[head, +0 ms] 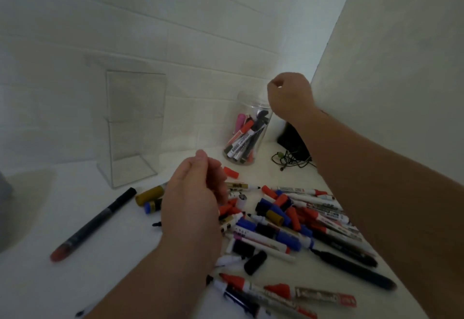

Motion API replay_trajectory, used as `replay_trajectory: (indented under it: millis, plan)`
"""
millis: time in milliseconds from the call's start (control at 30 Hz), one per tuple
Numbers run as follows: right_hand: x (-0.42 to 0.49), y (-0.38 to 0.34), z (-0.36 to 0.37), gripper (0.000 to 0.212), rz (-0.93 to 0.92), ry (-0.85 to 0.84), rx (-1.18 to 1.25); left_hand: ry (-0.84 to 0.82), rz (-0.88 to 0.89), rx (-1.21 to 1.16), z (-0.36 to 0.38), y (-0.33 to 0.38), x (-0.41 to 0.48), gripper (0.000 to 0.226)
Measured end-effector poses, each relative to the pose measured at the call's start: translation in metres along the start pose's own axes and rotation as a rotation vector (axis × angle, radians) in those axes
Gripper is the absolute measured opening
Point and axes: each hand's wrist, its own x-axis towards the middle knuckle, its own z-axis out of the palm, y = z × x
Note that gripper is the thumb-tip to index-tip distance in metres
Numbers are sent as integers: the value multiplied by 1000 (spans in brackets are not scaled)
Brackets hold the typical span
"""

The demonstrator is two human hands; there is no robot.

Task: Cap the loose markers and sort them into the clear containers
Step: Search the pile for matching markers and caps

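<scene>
Fingers: left hand fingers loosely bent, holding nothing I can see; right hand fingers curled in, nothing seen inside.
Markers: the pile lies flat on the table, right under the left hand.
Pointing: mostly side to side.
Jar: the jar stands just below the right hand.
Nearer hand: left, I think.

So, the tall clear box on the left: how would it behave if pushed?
The tall clear box looks empty and thin-walled, so probably light. It stands upright on a small base, so a high push would likely tip it. Smooth walls may slip in a grip.
</scene>
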Motion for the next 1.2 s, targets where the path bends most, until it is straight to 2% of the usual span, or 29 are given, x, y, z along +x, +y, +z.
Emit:
replay_trajectory:
  millis: [100,167,400,667,767,833,967,1100,1200]
  plan:
    - [-44,11,-29,20,-51,19,112,-50,41,88,-2,-4,-1,52]
    - [-77,30,-46,17,-27,-51,121,-112,68,143,0,-6,-5,53]
    - [-166,97,-107,2,7,-640,-150,-336,153,367,6,-18,-29,46]
    - [-198,107,-117,19,-4,-972,-239,-356,335,613,5,-22,-38,47]
    - [-200,106,-109,17,-16,-1064,-289,-332,486,839,4,-17,-39,47]
    - [-202,102,-108,13,-32,-1098,-304,-404,519,1085,4,-11,-38,39]
    - [-201,101,-118,9,-77,-1059,-299,-688,404,1752,7,-10,-40,3]
    - [-199,106,-127,12,-75,-901,-105,-780,394,1925,4,-17,-40,26]
    - [-201,106,-127,11,-91,-830,12,-797,392,1998,6,-19,-40,28]
